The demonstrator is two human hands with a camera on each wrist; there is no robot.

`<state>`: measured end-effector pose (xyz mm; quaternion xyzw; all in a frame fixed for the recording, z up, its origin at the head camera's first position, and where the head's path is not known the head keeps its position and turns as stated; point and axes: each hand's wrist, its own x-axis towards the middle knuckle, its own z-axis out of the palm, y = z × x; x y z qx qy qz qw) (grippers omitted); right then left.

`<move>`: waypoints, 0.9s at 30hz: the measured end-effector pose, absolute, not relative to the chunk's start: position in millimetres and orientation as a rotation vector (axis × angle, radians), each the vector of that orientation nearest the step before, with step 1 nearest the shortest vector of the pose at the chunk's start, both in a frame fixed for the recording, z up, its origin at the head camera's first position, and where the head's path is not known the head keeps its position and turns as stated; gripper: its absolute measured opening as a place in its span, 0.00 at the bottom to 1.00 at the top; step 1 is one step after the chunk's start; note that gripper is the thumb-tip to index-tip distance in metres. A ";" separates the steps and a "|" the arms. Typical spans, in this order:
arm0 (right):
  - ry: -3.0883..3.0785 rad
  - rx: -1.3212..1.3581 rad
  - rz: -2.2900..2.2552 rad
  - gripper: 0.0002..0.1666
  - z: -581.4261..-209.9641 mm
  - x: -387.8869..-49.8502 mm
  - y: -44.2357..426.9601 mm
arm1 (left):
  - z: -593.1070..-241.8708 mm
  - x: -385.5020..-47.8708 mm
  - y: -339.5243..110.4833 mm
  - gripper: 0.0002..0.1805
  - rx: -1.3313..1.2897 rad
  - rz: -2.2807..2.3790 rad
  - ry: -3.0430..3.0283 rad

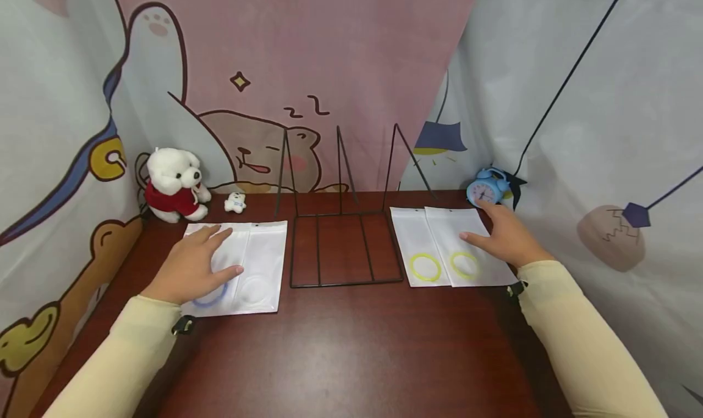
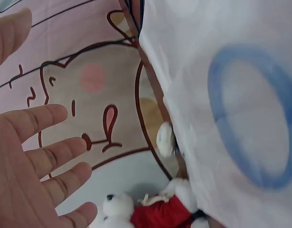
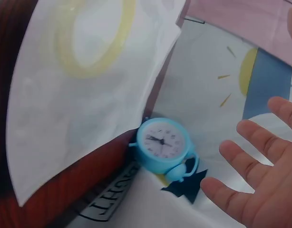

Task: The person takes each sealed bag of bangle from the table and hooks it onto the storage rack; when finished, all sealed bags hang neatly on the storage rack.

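Note:
My left hand (image 1: 192, 268) hovers with spread fingers over a white translucent pouch in the head view. A blue ring (image 2: 217, 114) shows through that pouch, and beside it lies a second pouch (image 1: 265, 247) with a whitish ring (image 1: 254, 302). At the right, my right hand (image 1: 508, 238) is held over another pair of white pouches, fingers extended and holding nothing. One yellow ring (image 1: 425, 278) shows in the inner pouch and another yellow ring (image 1: 451, 262) in the outer pouch (image 1: 447, 223). In both wrist views the fingers stand apart from the pouches.
Between the pouch pairs stands a black wire rack (image 1: 346, 283) with upright triangular dividers. A white plush dog (image 1: 171, 192) in red and a small white figurine (image 1: 235, 202) sit at the back left. A blue alarm clock (image 3: 161, 142) stands back right. Printed curtains surround the brown table (image 1: 351, 351).

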<state>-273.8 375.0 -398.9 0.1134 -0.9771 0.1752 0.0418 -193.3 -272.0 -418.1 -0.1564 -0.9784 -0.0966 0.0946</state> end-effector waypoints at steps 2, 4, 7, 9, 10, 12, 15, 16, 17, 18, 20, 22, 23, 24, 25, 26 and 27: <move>-2.993 0.332 0.559 0.61 -403.0 -274.0 379.5 | -421.3 -194.7 -267.4 0.46 -0.487 -0.309 -2.879; -2.997 0.320 0.572 0.61 -406.8 -273.7 383.4 | -424.2 -196.3 -262.6 0.45 -0.510 -0.334 -2.860; -3.004 0.308 0.587 0.60 -412.0 -272.8 388.7 | -427.9 -198.0 -254.4 0.44 -0.533 -0.365 -2.858; -3.017 0.297 0.593 0.59 -415.4 -271.9 391.4 | -430.3 -198.9 -248.6 0.44 -0.541 -0.378 -2.863; -3.025 0.292 0.595 0.59 -417.1 -271.4 392.5 | -431.7 -199.6 -246.0 0.44 -0.545 -0.384 -2.863; -3.041 0.276 0.596 0.58 -420.4 -270.6 394.1 | -434.5 -201.0 -241.2 0.44 -0.554 -0.399 -2.858; -3.055 0.238 0.620 0.58 -423.9 -268.7 394.4 | -438.7 -203.4 -234.6 0.44 -0.576 -0.430 -2.847; -3.051 0.232 0.635 0.57 -424.7 -268.3 394.4 | -440.0 -204.5 -232.4 0.44 -0.584 -0.441 -2.843; -3.050 0.219 0.652 0.57 -425.8 -268.1 394.9 | -441.1 -205.5 -230.1 0.44 -0.592 -0.449 -2.841; -3.048 0.204 0.676 0.57 -427.1 -267.9 395.3 | -442.4 -206.5 -227.8 0.45 -0.597 -0.456 -2.840; -3.056 0.166 0.722 0.57 -430.2 -267.9 397.4 | -445.1 -208.9 -223.3 0.45 -0.607 -0.467 -2.835; -3.074 0.114 0.755 0.58 -434.6 -268.3 400.6 | -448.0 -211.5 -218.7 0.46 -0.621 -0.483 -2.828; -3.087 0.080 0.770 0.58 -437.2 -268.7 402.5 | -449.5 -212.4 -216.4 0.46 -0.629 -0.491 -2.826; -3.096 0.051 0.781 0.58 -439.7 -269.0 404.2 | -451.0 -213.0 -214.0 0.46 -0.635 -0.503 -2.827; -3.107 0.023 0.787 0.58 -442.2 -269.1 406.0 | -452.5 -213.6 -211.7 0.46 -0.639 -0.512 -2.832; -3.115 0.003 0.793 0.57 -444.2 -269.0 407.4 | -453.8 -213.9 -209.4 0.46 -0.643 -0.520 -2.838; -3.120 -0.015 0.800 0.56 -446.1 -268.7 408.8 | -455.1 -214.1 -207.2 0.46 -0.641 -0.526 -2.851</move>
